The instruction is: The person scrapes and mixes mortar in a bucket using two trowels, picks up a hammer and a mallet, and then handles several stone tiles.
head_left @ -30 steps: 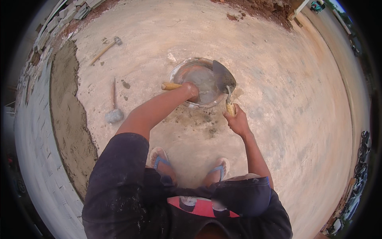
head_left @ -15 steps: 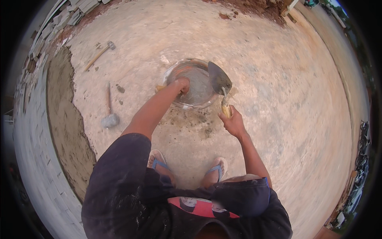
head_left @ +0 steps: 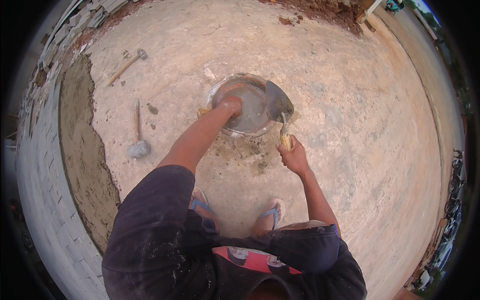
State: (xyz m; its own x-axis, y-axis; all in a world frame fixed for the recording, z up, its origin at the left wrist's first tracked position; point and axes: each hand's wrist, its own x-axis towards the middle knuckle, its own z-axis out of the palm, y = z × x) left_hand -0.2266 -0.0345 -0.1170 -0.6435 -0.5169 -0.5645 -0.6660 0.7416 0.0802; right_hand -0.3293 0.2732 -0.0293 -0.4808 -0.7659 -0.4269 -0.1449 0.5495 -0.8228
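Grey watery mortar fills a round bucket (head_left: 260, 128) on the concrete ground. My left hand (head_left: 231, 105) is down inside it with curled fingers; what they hold, if anything, is hidden. A wooden handle (head_left: 202, 113) pokes out at the bucket's left, partly behind my forearm. My right hand (head_left: 292, 152) grips a trowel (head_left: 279, 100) by its wooden handle, the broad blade over the bucket's right rim. Left of the bucket lie a wooden-handled hammer (head_left: 125, 67) and a mallet (head_left: 139, 148) with a pale grey head.
A band of wet mortar (head_left: 82, 140) borders grey paving (head_left: 45, 165) on the left. Stacked stone pieces (head_left: 90, 15) and reddish soil (head_left: 330, 12) line the far edge. Motorbikes (head_left: 455, 185) stand at the far right. My sandalled feet (head_left: 270, 215) are just below the bucket.
My left hand has shifted slightly farther up within the bucket, and more of the left wooden handle is behind my forearm. The whole view has shifted a little; the trowel stays at the rim.
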